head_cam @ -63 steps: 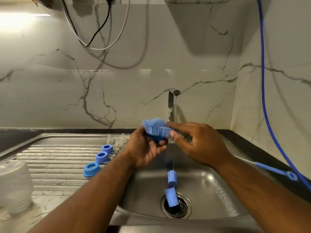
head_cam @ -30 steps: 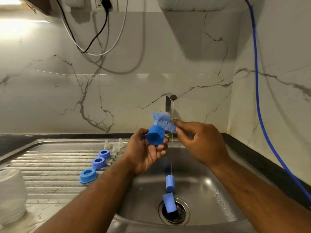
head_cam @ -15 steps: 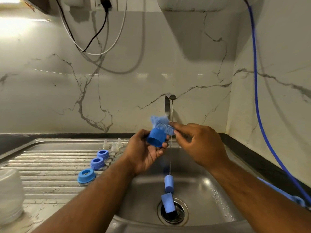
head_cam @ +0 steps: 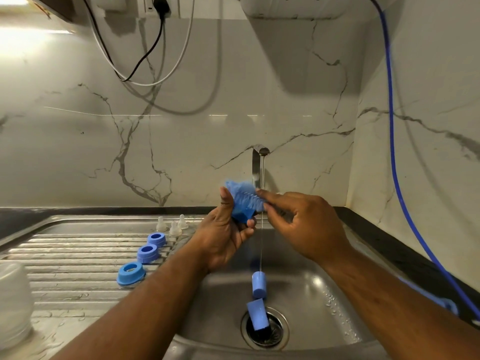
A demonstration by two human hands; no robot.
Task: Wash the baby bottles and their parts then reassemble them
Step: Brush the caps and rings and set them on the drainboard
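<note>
Over the sink basin (head_cam: 319, 302), my left hand (head_cam: 223, 237) grips a blue bottle cap (head_cam: 241, 213). My right hand (head_cam: 304, 224) holds a blue bottle brush, whose bristle head (head_cam: 244, 194) presses against the cap; its handle end (head_cam: 441, 304) shows past my right forearm. A thin stream runs from the tap (head_cam: 259, 157). Two more blue caps (head_cam: 258, 284) (head_cam: 257, 317) lie in the basin by the drain. On the ribbed drainboard sit three blue collar rings (head_cam: 131, 272) (head_cam: 148, 253) (head_cam: 156, 239) and three clear teats (head_cam: 172, 226).
A clear bottle (head_cam: 13, 305) stands at the drainboard's left edge. A blue hose (head_cam: 394, 152) hangs down the right wall onto the dark counter (head_cam: 389, 245). Black and white cables (head_cam: 145, 61) loop on the marble backsplash.
The cap in my left hand has turned so its opening no longer faces me, and the brush head now lies across its top. My left thumb has risen beside the bristles.
</note>
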